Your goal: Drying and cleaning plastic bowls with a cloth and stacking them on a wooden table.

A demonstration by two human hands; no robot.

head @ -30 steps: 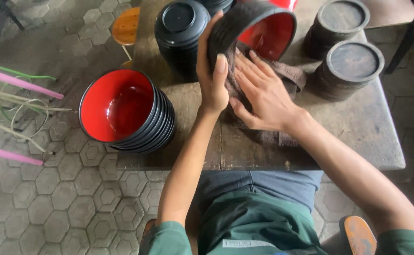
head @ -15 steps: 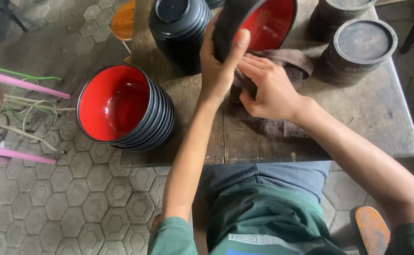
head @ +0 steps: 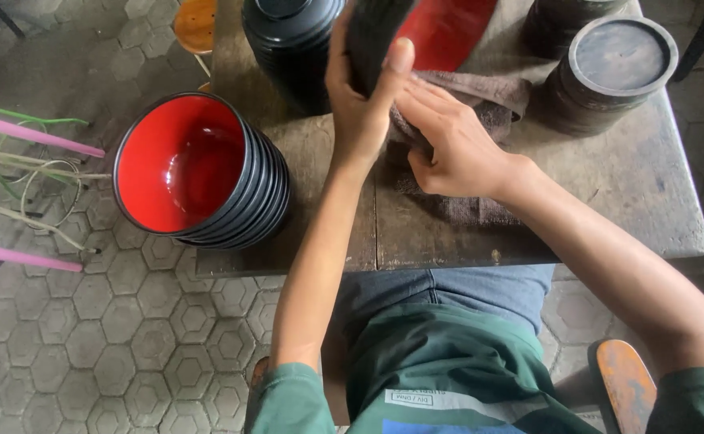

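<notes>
My left hand (head: 360, 104) grips the black rim of a bowl (head: 440, 28) that is black outside and red inside, held on edge at the top of the view. My right hand (head: 456, 145) rests flat on a brown cloth (head: 489, 108) that lies against the bowl on the wooden table (head: 609, 201). At the table's left edge stands a stack of nested black bowls (head: 207, 173), red inside. Another stack of black bowls (head: 292, 40) stands upside down behind my left hand.
Two stacks of dark round lids (head: 609, 72) stand at the back right of the table. Pink sticks (head: 22, 133) and cords lie on the hexagon-paved floor at the left. An orange stool (head: 195, 24) stands behind the table, and a sandalled foot (head: 625, 386) shows at the lower right.
The view has shifted, so the held bowl sits higher and is partly cut off. My right hand has slid down from the bowl's rim onto the cloth. The left hand keeps its grip.
</notes>
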